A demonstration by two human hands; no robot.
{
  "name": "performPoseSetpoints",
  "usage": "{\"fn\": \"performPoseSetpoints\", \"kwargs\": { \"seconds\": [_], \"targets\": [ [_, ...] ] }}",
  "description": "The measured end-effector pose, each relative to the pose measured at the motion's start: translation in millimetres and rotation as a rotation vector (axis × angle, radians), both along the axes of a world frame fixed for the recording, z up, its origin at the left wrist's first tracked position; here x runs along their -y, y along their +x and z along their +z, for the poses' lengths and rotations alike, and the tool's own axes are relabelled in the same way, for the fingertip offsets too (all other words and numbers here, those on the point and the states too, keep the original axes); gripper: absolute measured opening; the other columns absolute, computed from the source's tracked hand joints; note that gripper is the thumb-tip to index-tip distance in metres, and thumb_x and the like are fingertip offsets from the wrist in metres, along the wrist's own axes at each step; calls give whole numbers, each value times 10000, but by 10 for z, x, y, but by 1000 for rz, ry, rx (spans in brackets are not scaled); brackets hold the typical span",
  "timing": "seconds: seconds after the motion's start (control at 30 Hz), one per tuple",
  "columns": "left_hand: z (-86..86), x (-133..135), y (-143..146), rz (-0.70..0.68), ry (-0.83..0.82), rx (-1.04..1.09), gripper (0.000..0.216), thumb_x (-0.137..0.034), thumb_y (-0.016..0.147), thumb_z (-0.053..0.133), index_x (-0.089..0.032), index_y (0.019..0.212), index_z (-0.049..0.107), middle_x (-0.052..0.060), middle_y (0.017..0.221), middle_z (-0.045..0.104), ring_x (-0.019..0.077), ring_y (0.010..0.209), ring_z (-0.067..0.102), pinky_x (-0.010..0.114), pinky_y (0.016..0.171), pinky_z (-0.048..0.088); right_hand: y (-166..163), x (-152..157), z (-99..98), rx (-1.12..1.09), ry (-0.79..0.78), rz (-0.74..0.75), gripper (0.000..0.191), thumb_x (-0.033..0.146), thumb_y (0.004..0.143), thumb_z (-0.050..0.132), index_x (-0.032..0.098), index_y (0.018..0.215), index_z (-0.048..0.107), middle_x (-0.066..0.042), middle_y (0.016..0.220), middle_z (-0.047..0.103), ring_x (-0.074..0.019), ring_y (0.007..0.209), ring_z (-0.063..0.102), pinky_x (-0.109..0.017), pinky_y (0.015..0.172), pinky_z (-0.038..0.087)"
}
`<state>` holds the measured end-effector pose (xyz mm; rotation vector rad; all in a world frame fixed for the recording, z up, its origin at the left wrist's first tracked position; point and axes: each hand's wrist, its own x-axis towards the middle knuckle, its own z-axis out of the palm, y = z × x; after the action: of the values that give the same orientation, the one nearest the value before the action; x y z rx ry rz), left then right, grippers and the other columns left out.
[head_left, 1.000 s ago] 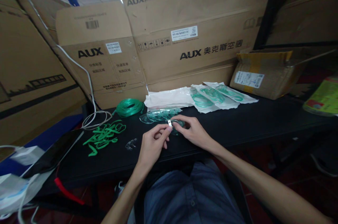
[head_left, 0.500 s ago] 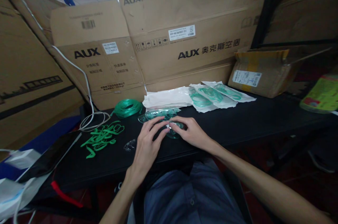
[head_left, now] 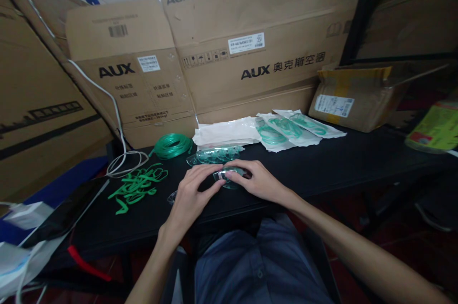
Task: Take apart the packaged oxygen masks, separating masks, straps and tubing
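Note:
Both hands meet over a clear green plastic mask [head_left: 233, 183], a small white piece showing between the thumbs. My left hand [head_left: 195, 189] pinches its left end with thumb and fingers. On the right side, the thumb and fingers of my right hand [head_left: 255, 180] are closed on the same mask and cover much of it. Just behind lies a row of nested clear green masks [head_left: 214, 155]. Small clear, thin pieces [head_left: 172, 197] lie beside my left hand, partly hidden by it. Farther left is a loose heap of green straps [head_left: 138, 187].
A coil of green tubing [head_left: 172, 145] sits behind the straps. White packets [head_left: 282, 131] with green tubing lie along the back. Large cardboard sheets [head_left: 257, 17] wall the black table [head_left: 343, 165]. An opened carton [head_left: 352, 99] stands at right, a white cable [head_left: 119, 122] at left.
My left hand has shifted slightly left and down, its thumb and fingers wider apart. The mask's white piece has moved a little left. My right hand has barely moved.

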<state>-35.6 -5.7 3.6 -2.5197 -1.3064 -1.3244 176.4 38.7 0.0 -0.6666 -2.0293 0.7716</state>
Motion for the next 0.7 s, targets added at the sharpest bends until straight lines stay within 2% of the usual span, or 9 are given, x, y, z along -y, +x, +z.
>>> {"fn": "performPoseSetpoints", "kwargs": {
  "seconds": [0.13, 0.23, 0.33, 0.5, 0.7],
  "targets": [
    [11, -6, -20, 37, 7, 55, 234, -309, 899, 709, -253, 1126, 724, 54, 1111, 761, 240, 1054, 672, 396, 955, 528, -1, -13, -26, 26, -2, 6, 304, 352, 926, 643, 220, 1195, 689, -35, 1110, 751, -186, 904, 684, -252, 739, 486],
    [18, 6, -10, 60, 7, 68, 216, -317, 890, 721, -247, 1094, 735, 51, 1081, 767, 238, 1027, 676, 387, 941, 533, -5, -34, -64, 31, -20, -46, 348, 371, 905, 664, 215, 1216, 665, -35, 1039, 745, -165, 773, 642, -243, 644, 453],
    [17, 16, 3, 58, 0, 58, 226, -330, 891, 719, -247, 1101, 732, 52, 1082, 766, 237, 1018, 684, 387, 935, 539, -6, -42, -75, 30, -33, -95, 316, 411, 906, 659, 208, 1145, 694, -10, 876, 726, -139, 639, 575, -239, 595, 418],
    [-19, 6, 10, 23, 58, 11, 277, -299, 906, 700, -250, 1178, 703, 62, 1146, 757, 242, 1057, 683, 403, 949, 530, -16, -25, -49, 22, -63, -156, 292, 434, 902, 652, 184, 1022, 743, 24, 631, 624, -129, 550, 517, -228, 528, 375],
    [-31, 1, 4, 46, 25, 25, 267, -315, 922, 678, -254, 1181, 695, 57, 1137, 749, 236, 1050, 681, 389, 957, 524, -21, -16, -51, 50, -39, -174, 275, 432, 890, 659, 185, 978, 744, 18, 660, 644, -127, 559, 513, -224, 531, 373]
  ]
}}
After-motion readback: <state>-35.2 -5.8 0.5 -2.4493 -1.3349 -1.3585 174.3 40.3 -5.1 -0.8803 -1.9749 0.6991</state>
